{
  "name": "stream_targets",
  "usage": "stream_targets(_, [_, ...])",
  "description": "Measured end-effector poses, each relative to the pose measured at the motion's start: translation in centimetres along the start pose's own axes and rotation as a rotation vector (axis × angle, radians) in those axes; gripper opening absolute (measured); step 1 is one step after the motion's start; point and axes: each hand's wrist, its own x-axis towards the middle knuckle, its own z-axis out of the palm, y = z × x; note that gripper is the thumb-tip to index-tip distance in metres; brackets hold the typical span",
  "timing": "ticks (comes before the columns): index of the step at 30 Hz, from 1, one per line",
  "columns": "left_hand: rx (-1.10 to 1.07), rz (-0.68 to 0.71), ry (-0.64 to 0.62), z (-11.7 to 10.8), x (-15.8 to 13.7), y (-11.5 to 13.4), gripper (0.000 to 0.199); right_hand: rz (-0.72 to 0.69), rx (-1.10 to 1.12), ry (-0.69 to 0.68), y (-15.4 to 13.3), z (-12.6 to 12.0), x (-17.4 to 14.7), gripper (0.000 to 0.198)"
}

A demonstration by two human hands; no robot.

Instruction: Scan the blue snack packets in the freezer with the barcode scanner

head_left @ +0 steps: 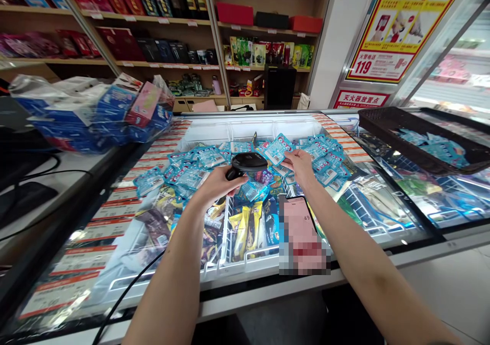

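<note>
My left hand [222, 184] is wrapped round the handle of a black barcode scanner [249, 162], its head turned toward the right. In my right hand [300, 162] a small blue packet [278, 149] is pinched at its lower right corner, printed side up, close to the scanner. Many similar blue packets [199, 164] lie spread over the glass top of a freezer on both sides of my hands. A phone [300, 227] with a pink screen, partly blurred, lies on the glass below my right forearm.
Wrapped ice creams [247, 227] show in wire baskets under the glass. A dark woven basket [406, 130] with more blue packets stands at right. Plastic-wrapped blue boxes [103, 110] sit at left. A black cable [130, 289] crosses the lower left. Stocked shelves [161, 21] stand behind.
</note>
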Motion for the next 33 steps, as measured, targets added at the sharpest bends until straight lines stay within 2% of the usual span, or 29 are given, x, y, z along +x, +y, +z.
stream_targets(13, [-0.02,0.012,-0.027,-0.1,0.1,-0.4,0.032,-0.002,0.055,0.005,0.1,0.0,0.1,0.025])
stream_targets(20, [-0.083,0.001,0.097,-0.2,0.3,-0.8,0.032,-0.191,-0.062,0.094,0.2,-1.4,1.9,0.025])
stream_targets(26, [-0.129,-0.039,0.215,-0.5,0.5,-1.0,0.031,-0.309,-0.308,0.17,0.5,-2.4,3.7,0.046])
stream_targets(28, [-0.142,-0.048,0.243,-0.5,0.5,-0.9,0.031,-0.332,-0.438,0.162,0.3,-2.4,4.0,0.045])
stream_targets(33, [-0.174,-0.073,0.27,-0.7,0.3,-0.7,0.031,-0.413,-0.859,0.144,-1.2,-2.1,4.8,0.027])
